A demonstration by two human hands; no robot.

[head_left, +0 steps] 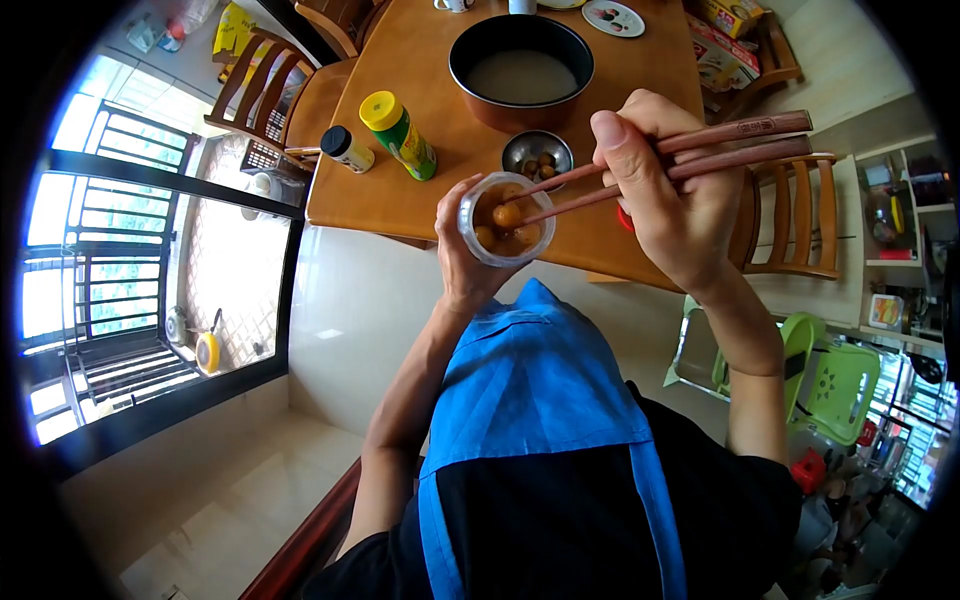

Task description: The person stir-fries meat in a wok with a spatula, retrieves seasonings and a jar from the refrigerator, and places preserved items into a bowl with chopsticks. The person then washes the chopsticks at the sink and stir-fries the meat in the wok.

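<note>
My left hand [463, 240] is wrapped round a clear plastic cup [507, 254], held just off the table's near edge. Inside it are several round orange-brown balls [506, 216] in brownish liquid. My right hand [660, 185] grips a pair of reddish-brown wooden chopsticks [735, 145]. Their tips reach into the cup at one of the balls; whether they pinch it I cannot tell. Just beyond the cup, a small metal bowl [512, 148] on the table holds several brown round pieces.
On the wooden table [340, 205] stand a large dark pot [455, 75] with cloudy liquid, a green canister with a yellow lid [408, 142], a black-lidded jar [347, 150] and a plate [613, 18]. Wooden chairs [250, 85] flank it. A green plastic chair [840, 390] is at the right.
</note>
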